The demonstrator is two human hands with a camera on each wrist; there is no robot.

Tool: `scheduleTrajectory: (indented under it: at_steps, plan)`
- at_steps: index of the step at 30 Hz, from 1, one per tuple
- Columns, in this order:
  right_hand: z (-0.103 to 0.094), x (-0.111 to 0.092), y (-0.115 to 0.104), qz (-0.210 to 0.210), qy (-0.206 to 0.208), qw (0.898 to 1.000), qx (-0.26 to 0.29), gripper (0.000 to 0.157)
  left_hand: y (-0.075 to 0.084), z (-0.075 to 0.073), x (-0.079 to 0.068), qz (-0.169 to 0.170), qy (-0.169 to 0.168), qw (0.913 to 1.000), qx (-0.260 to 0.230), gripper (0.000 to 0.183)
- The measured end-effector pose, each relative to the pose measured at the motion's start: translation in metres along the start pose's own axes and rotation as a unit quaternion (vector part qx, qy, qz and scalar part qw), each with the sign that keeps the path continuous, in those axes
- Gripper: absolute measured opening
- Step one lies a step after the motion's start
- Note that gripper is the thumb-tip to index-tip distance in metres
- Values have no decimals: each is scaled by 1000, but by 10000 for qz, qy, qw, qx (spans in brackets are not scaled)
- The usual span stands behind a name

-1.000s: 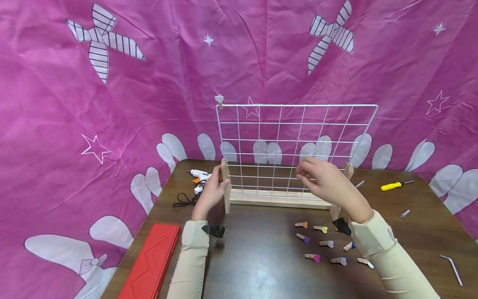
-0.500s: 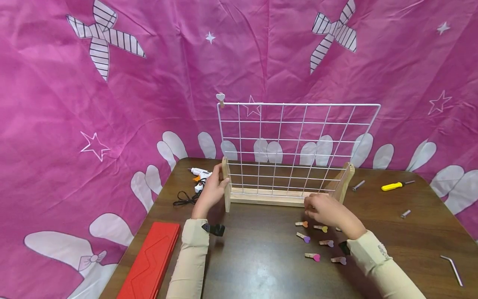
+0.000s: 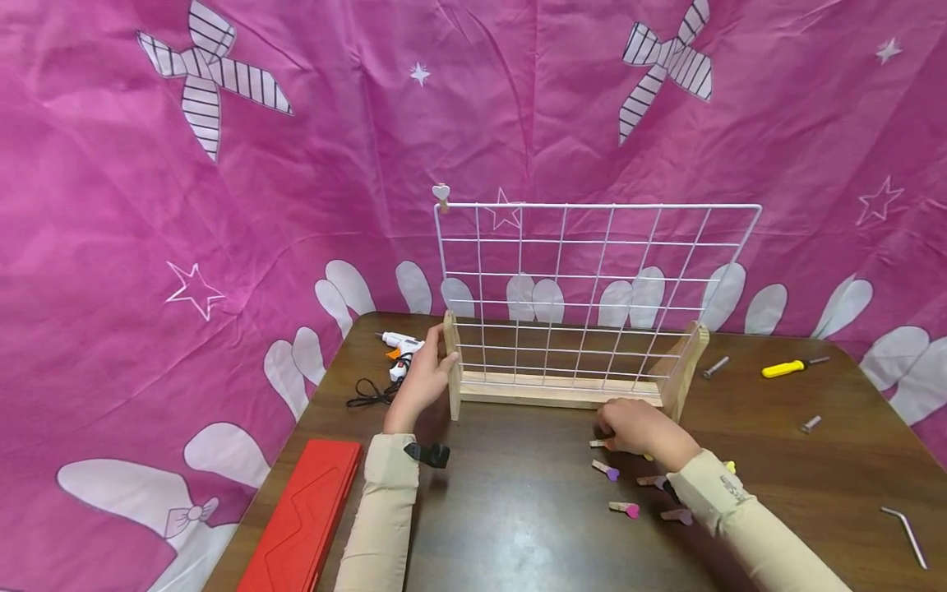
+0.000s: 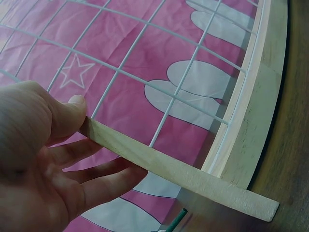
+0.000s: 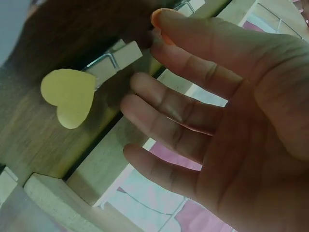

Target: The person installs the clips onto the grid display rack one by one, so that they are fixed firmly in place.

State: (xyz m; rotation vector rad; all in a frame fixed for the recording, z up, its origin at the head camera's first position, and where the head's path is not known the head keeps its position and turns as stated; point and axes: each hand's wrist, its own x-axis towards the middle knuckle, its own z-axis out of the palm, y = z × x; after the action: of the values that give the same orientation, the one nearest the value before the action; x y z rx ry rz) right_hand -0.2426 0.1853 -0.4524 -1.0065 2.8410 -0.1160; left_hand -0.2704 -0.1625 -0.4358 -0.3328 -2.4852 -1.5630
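A white wire grid (image 3: 592, 205) stands upright in a wooden stand (image 3: 555, 393), a white heart clothespin (image 3: 441, 192) clipped to its top left corner. My left hand (image 3: 423, 374) grips the stand's left side piece (image 4: 178, 169), thumb on one face and fingers on the other. Low over the table, my right hand (image 3: 639, 423) has thumb and index finger at the orange heart of a small clothespin (image 3: 597, 444), pinching it. Beside those fingers lies a yellow heart clothespin (image 5: 70, 94). Purple (image 3: 612, 474) and pink (image 3: 632, 511) heart clothespins lie nearer; the right arm covers others.
On the left are a long red box (image 3: 303, 510) and a white glue gun (image 3: 399, 342) with a black cord. To the right lie a yellow screwdriver (image 3: 783, 369), bolts (image 3: 716, 367) and a bent metal hex key (image 3: 906, 534). Pink cloth (image 3: 333, 164) hangs behind.
My right hand has come down from in front of the grid to the table and now pinches the orange heart clothespin. The left hand keeps its grip on the stand.
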Motion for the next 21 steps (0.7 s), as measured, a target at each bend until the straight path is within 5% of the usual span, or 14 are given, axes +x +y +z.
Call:
scheduleTrajectory:
  at_steps: [14,21]
  plan:
    - [1,-5,5,-309,186,9988,327,29,5,-1,-2,-262,-35,9996,98,49]
    - [-13,-13,5,-471,607,9948,666,22,5,-1,-2,-272,-28,9996,30,49]
